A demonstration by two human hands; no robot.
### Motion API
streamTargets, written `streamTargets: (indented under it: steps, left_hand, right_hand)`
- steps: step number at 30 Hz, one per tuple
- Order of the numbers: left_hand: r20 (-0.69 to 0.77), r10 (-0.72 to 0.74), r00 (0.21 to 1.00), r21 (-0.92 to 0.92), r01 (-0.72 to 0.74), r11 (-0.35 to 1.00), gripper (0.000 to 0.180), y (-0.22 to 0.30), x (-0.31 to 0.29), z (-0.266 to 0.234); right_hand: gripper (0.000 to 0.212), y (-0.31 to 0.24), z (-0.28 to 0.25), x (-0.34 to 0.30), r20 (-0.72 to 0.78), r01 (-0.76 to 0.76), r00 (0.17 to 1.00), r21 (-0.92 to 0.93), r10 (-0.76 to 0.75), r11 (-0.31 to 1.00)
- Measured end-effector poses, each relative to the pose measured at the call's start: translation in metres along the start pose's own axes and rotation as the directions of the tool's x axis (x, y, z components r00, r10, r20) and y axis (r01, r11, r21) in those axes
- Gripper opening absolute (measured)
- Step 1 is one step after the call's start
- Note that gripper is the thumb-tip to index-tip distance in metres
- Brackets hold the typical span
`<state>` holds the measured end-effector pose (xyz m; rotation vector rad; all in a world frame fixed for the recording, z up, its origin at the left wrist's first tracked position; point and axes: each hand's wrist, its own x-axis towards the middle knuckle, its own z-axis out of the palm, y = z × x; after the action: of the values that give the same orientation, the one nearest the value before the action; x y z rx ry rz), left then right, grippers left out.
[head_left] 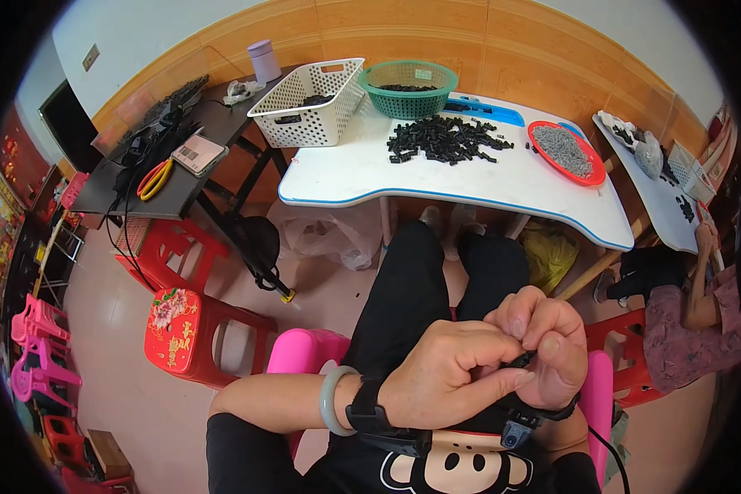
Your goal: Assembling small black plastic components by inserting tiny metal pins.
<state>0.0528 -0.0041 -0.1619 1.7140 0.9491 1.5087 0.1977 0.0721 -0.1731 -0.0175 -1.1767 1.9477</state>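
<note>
Above my lap, my two hands meet. A small black plastic part (520, 361) is pinched between the thumb and forefinger of my left hand (440, 375). My right hand (552, 346) curls its fingers close around the same part, its thumb touching the part's side; most of the part is hidden by fingers. Beyond my knees, a loose heap of similar black parts (440, 140) lies on the white table (337, 177). To the right of the heap stands a red round tray (594, 169) filled with small grey pieces (561, 151).
At the table's back are a white perforated basket (309, 123) and a green basket (412, 103) with black parts, plus a blue tray (494, 111). A dark side table (132, 193) carries a phone (198, 155) and cables. Red stools (173, 329) stand left; another person (692, 329) sits right.
</note>
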Motion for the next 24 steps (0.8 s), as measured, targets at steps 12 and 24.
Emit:
streamTargets:
  steps: [12,24]
  left_hand:
    - [-0.045,0.002,0.999,-0.011,-0.003,1.0,0.014,-0.001,0.003,-0.002]
    - [-0.008,0.117,0.993,0.071,-0.116,0.991,0.018,-0.002,0.005,-0.002]
  right_hand:
    - [0.03,-0.014,-0.003,-0.005,-0.067,-0.358,0.932,-0.006,0.357,0.934]
    - [0.028,-0.009,-0.001,-0.007,-0.034,-0.308,0.95,0.052,0.31,0.95]
